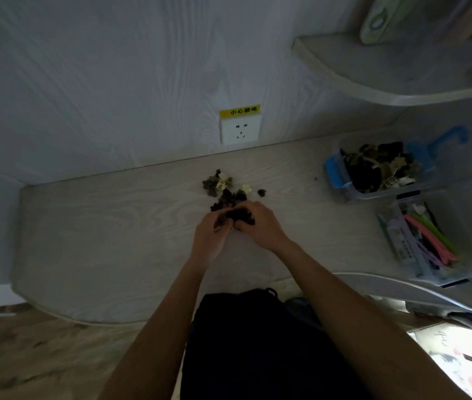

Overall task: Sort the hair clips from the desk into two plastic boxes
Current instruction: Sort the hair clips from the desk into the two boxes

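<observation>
A small pile of dark and pale claw hair clips lies on the light wood desk near the wall. My left hand and my right hand meet just in front of the pile, both closed around a bunch of dark clips. One stray dark clip sits to the right of the pile. At the right, a clear plastic box with blue latches holds many dark and olive claw clips. In front of it a second clear box holds long pink, green and purple clips.
A white wall socket with a yellow label is on the wall behind the pile. A curved shelf hangs above the boxes at upper right. The desk's front edge curves near my dark-clothed lap.
</observation>
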Tool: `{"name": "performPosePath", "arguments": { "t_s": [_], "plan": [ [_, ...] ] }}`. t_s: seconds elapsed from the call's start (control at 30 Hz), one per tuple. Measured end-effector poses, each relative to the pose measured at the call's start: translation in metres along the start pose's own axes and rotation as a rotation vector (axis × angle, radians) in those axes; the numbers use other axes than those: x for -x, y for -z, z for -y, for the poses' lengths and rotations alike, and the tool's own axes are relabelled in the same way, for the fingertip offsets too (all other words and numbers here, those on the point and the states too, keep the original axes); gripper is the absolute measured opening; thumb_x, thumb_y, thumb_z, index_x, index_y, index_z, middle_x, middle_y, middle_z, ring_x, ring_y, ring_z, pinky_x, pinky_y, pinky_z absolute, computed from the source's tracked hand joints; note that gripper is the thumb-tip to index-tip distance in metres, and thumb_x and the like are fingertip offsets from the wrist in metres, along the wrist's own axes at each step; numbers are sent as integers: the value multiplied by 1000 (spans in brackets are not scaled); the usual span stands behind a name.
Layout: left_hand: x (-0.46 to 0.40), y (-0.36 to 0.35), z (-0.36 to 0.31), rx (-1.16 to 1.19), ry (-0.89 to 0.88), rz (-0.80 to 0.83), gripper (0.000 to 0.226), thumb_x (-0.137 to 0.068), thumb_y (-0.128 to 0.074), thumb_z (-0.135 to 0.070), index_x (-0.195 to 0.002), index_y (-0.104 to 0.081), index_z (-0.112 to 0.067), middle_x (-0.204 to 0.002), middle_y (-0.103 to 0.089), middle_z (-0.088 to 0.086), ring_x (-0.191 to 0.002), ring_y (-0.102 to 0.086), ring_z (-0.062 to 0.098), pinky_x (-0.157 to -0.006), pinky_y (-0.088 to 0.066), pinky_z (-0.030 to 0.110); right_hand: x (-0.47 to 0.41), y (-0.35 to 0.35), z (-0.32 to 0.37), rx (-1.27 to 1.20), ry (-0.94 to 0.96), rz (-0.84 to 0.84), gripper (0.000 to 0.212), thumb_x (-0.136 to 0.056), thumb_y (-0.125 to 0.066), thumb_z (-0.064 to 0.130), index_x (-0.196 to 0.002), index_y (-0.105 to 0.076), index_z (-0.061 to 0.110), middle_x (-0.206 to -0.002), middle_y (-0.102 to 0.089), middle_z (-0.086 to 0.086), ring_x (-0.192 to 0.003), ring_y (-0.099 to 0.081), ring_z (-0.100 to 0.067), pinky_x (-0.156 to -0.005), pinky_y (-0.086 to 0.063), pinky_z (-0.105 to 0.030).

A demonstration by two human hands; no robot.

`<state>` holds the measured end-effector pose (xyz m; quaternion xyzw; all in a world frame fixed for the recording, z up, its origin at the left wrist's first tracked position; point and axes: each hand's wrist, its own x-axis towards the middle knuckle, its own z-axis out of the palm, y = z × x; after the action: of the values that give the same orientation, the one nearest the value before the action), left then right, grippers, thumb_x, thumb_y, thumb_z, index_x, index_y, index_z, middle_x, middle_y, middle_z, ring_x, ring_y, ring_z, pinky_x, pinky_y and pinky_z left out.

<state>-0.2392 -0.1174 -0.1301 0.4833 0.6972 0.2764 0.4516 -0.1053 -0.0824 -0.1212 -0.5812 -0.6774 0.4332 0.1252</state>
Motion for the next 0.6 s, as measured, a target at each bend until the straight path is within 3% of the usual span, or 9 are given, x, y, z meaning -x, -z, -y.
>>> {"name": "performPosePath", "arguments": {
  "t_s": [0.17, 0.27, 0.37, 0.47, 0.53, 0.6],
  "plan": [
    [-3, -5, -12, 39, 10, 9, 27, -93, -53, -20, -118, -59, -13, -111, -65, 11, -101, -62, 22, -82, -44, 23, 8, 16, -4, -87, -9, -51, 34, -87, -61, 18, -120, -58, 13, -118, -62, -14, -107, -57, -27, -90, -42, -29],
    [-4, -12, -41, -4, -79, 11, 26, -94, -52, -17, -117, -60, -11, -102, -65, 7, -83, -59, 8, -69, -40, 4, 22, 44, -6, -175, 11, -151, 31, -86, -62, 19, -117, -60, 15, -116, -63, -10, -104, -59, -22, -94, -49, -35],
    [-5, -30, -85, 38, -281, 48, 23, -93, -53, -12, -113, -61, -5, -94, -64, 8, -72, -57, -5, -67, -41, 1, 37, 86, -13, -307, 17, -290, 32, -84, -65, 20, -115, -60, 19, -115, -61, -7, -100, -63, -23, -89, -54, -43],
    [-13, -58, -135, 80, -407, 104, 21, -91, -55, -9, -111, -61, -4, -95, -62, 7, -73, -61, -7, -71, -48, 7, 51, 138, -23, -366, -5, -409, 30, -84, -65, 21, -114, -59, 19, -112, -62, -8, -96, -65, -25, -88, -55, -43],
    [-24, -75, -163, 85, -423, 154, 22, -91, -56, -14, -111, -62, -6, -100, -64, 10, -83, -65, 11, -81, -55, 26, 53, 166, -28, -279, -19, -479, 29, -87, -63, 21, -115, -59, 15, -110, -63, -9, -96, -62, -21, -88, -53, -35],
    [-38, -99, -190, -5, -436, 191, 25, -91, -54, -17, -112, -61, -6, -106, -66, 15, -95, -65, 27, -89, -51, 39, 52, 194, -35, -166, -31, -548, 27, -89, -60, 21, -115, -59, 12, -110, -64, -11, -93, -58, -18, -85, -49, -30]
  ]
}}
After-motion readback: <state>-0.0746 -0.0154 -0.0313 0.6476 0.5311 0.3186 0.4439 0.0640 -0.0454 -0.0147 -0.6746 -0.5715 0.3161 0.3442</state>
